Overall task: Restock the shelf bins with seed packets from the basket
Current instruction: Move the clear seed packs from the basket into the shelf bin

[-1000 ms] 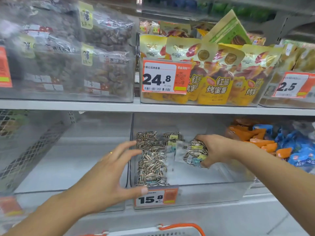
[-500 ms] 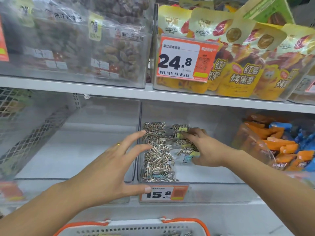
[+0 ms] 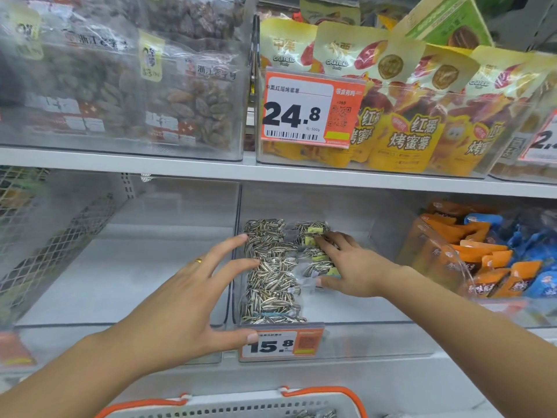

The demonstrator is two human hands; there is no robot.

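Cut off at the bottom edge: grey perforated plastic basket with orange handles, its contents barely visible (a few striped seeds at the rim). Blurred and hard to read behind clear plastic: bagged dried fruit on the upper shelf. Hidden partly under the right hand: clear packets of striped sunflower seeds, lying inside the clear shelf bin tagged 15.8. Right hand flat on the packets, fingers straight and spread, pressing rather than gripping. Left hand held before the bin's left wall, fingers splayed wide, holding nothing, thumb tip touching the orange-and-white price tag.
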